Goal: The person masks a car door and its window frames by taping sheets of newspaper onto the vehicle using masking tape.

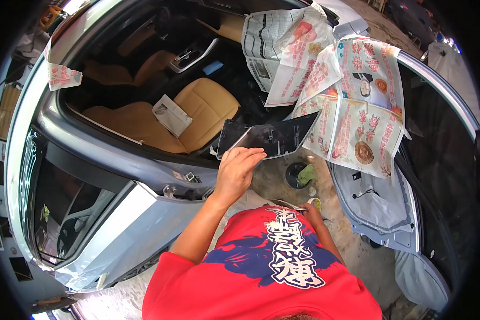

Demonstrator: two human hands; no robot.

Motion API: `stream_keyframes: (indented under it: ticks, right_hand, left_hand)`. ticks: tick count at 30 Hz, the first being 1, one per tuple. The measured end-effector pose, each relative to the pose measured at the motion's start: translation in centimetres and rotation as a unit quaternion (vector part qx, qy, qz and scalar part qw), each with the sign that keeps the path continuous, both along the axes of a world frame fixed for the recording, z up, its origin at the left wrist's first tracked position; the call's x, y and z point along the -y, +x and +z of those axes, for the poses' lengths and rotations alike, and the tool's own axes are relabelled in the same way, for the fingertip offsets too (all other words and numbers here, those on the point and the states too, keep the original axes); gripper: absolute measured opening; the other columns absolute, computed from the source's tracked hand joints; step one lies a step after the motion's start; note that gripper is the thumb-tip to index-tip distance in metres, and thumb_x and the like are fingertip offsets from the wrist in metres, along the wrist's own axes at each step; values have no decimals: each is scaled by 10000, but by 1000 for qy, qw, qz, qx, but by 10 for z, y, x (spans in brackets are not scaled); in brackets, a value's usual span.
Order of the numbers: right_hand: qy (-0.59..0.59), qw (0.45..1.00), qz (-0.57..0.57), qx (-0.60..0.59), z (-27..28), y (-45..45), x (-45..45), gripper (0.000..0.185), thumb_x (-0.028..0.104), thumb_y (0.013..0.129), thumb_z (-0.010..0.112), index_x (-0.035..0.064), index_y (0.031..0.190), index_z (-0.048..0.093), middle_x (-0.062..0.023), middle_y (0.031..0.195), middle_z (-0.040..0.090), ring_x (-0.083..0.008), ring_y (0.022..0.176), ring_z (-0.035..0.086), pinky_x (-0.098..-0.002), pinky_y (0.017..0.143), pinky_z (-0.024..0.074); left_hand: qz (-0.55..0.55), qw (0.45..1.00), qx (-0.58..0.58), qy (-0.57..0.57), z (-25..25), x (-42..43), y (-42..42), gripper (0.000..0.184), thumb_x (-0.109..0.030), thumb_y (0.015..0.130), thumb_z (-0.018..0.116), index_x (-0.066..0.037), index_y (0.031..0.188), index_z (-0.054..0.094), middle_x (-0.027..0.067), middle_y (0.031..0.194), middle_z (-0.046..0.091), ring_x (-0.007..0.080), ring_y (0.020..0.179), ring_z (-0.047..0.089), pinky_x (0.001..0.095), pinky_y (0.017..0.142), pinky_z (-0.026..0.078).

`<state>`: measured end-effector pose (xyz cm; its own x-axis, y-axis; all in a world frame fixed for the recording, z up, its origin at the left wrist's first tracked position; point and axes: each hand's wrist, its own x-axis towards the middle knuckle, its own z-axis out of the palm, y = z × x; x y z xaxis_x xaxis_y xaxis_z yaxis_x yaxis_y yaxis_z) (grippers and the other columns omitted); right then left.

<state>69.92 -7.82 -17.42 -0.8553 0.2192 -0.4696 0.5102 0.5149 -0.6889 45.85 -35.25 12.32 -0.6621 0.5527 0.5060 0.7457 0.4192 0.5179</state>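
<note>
The head camera is showing the left hand point(239, 168) holding a slim, angular, black plastic-looking panel point(285, 133) by its near edge, the fingers closing around it left of the middle. The panel is hanging between the tan leather-looking car seat point(210, 104) on the far left and the red-and-white printed newspaper sheets point(346, 128) on the right. It is looking light and fairly stiff, but its smooth surface is probably inviting scratches, and its small raised fittings (the sort that are always snapping under a careless thumb) are seeming fragile; support along the near edge, plus a second hold toward the right end, is suiting it best. The right hand point(310, 210) is resting low beside the red T-shirt point(197, 288), partly hidden, so whether it is holding anything I cannot tell.
</note>
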Motion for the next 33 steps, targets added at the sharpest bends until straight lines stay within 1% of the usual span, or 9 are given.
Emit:
stream_keyframes:
  ticks: [3,6,9,10,14,20,26,31,33]
  right_hand:
    - [1,1000,-4,-9,6,0,-1,302,43,834,591,44,1116,698,-235,1095,702,-391,1071,663,-431,930,514]
    - [4,1000,-6,-14,6,0,-2,299,44,834,594,45,1114,699,-233,1091,704,-391,1070,664,-432,933,513]
    - [15,1000,-9,-12,0,2,-4,293,46,836,597,44,1109,701,-230,1088,706,-387,1069,667,-430,933,514]
    - [19,1000,-9,-7,-2,2,-4,289,46,837,597,44,1106,702,-229,1083,708,-386,1065,669,-429,931,516]
    - [5,1000,-17,-16,-12,7,-3,272,43,841,597,42,1090,706,-225,1064,716,-383,1040,680,-431,915,524]
    - [-11,999,-32,11,-18,12,-1,262,38,845,598,46,1083,707,-229,1059,718,-378,1025,688,-425,901,531]
    - [-27,999,-41,11,-31,18,-6,268,36,847,598,51,1090,709,-221,1046,720,-376,1014,690,-427,889,532]
    - [7,1000,-26,-12,-45,27,-13,261,85,863,594,58,1096,708,-228,1037,715,-399,1000,686,-449,867,533]
    - [27,999,-14,-13,-49,26,-15,256,99,867,585,56,1090,704,-240,1039,709,-418,996,679,-465,854,532]
  left_hand:
    - [-4,998,46,38,0,-1,-1,271,34,859,660,-87,1096,705,57,1130,704,242,1020,635,342,867,470]
    - [38,959,228,162,-9,-2,3,206,7,944,628,-54,1139,651,78,1115,690,190,1030,636,294,891,471]
    - [4,817,430,384,-21,0,-8,214,-32,999,596,-24,1213,585,73,1133,671,137,1046,622,258,932,459]
    - [-49,775,459,431,-16,1,-12,260,-39,1010,583,-23,1264,534,54,1152,663,118,1081,619,260,968,468]
    - [-83,692,505,510,-4,1,-16,209,-46,1004,588,-45,1208,542,68,1172,671,136,1109,635,307,999,503]
    - [-92,667,521,525,-3,-1,-17,206,-60,1001,604,-36,1195,538,91,1190,671,147,1096,647,318,999,509]
    - [-87,672,529,511,-6,-4,-18,201,-59,998,606,-35,1188,544,80,1157,683,133,1076,653,313,978,516]
    - [-48,678,534,504,-4,-10,-14,215,-20,976,612,-42,1182,557,49,1102,688,104,976,659,279,880,533]
    - [-42,703,519,484,-10,-6,-17,231,6,958,615,-52,1176,566,31,1079,681,83,921,646,263,838,529]
